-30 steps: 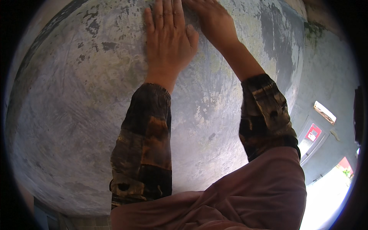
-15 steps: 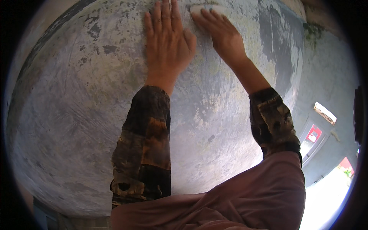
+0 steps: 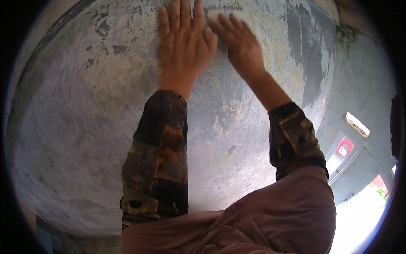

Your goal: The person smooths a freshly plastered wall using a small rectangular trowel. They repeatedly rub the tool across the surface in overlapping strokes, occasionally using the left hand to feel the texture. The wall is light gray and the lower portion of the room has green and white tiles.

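My left hand [image 3: 184, 46] lies flat against a mottled grey wall [image 3: 127, 127], its fingers stretched toward the top edge and nothing in it. To the right of it, my right hand [image 3: 241, 48] is bent over a pale, oblong block [image 3: 215, 15] pressed to the same surface. A dark, rough fringe shows along the block's far edge. Motion blurs the right fingers and the block, so its exact kind is unclear. Both forearms wear dark patterned sleeves.
Darker patches and flaking mark the wall's upper part. At the right, another grey wall [image 3: 355, 80] carries a small pale fixture [image 3: 357, 125]. Below that stands a door with a red sign [image 3: 344, 146], and a bright opening [image 3: 359, 220] is at the lower right.
My right hand has shifted slightly left and downward with the pale block, closer to the left hand. The left hand stays on the wall, nearly in place.
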`<state>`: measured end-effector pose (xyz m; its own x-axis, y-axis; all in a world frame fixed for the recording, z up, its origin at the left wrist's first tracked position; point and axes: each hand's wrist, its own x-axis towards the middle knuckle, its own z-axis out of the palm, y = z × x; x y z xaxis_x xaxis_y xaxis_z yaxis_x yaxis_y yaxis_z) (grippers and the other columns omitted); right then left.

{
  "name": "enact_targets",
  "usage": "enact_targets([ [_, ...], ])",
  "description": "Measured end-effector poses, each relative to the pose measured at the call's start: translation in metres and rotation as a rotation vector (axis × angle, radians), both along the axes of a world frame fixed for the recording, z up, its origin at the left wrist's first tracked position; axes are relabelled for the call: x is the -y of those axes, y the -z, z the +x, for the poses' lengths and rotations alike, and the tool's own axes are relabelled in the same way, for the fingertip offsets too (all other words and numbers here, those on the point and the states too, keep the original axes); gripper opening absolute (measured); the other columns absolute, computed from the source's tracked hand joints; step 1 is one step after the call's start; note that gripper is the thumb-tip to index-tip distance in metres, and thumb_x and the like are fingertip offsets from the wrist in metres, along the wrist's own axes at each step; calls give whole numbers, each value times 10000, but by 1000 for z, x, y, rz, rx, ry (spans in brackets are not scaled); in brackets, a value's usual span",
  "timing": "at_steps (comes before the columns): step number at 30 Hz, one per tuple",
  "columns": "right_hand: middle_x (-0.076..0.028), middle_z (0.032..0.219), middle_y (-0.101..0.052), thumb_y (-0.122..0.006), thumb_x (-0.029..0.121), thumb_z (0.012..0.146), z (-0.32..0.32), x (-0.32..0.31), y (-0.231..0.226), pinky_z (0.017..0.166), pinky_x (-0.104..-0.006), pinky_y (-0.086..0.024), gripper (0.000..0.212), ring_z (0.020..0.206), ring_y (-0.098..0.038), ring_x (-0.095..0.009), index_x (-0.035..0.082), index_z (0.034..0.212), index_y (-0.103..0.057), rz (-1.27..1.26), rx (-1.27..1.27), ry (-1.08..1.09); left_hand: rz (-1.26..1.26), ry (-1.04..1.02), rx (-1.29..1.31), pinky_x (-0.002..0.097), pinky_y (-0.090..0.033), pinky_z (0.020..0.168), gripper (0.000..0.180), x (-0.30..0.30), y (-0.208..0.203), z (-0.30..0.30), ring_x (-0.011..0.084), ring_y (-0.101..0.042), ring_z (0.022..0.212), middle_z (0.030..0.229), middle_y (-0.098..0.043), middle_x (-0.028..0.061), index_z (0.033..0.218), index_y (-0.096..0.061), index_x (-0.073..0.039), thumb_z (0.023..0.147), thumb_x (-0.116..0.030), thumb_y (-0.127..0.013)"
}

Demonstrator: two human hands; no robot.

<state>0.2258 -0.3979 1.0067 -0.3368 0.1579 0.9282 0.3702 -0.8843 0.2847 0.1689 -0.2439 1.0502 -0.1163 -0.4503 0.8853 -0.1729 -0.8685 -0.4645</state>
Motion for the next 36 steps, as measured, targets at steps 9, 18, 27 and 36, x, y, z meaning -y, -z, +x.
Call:
enact_targets([
  [9,-83,1266,-618,-523,-42,860,1,3,13,1023,-452,-446,498,1191,-572,-300,210,1281,-608,-3,-47,8,-2,9,-30,539,-127,1158,563,-16,22,13,309,-262,1415,1511,-323,154,1454,-346,-73,930,-272,-386],
  [18,-94,1278,-612,-494,-80,856,-5,-3,34,1021,-462,-447,507,1196,-572,-304,163,1287,-607,-16,-137,57,8,-247,-151,533,-99,1169,611,-38,72,-8,309,-226,1436,1537,-278,164,1473,-301,-46,903,-259,-357],
  [27,-81,1294,-594,-550,18,807,-5,-16,32,1007,-479,-444,535,1200,-558,-317,195,1312,-573,30,-116,-5,-13,-208,-170,531,-81,1171,619,-40,76,-4,293,-203,1447,1545,-265,146,1477,-296,-52,893,-247,-367],
  [36,-85,1302,-597,-530,-91,809,-10,-23,35,1029,-457,-439,560,1217,-555,-308,177,1296,-600,19,-107,-52,-7,-227,-146,525,-100,1171,625,-40,77,-4,287,-218,1442,1540,-279,141,1476,-303,-57,889,-255,-386],
])
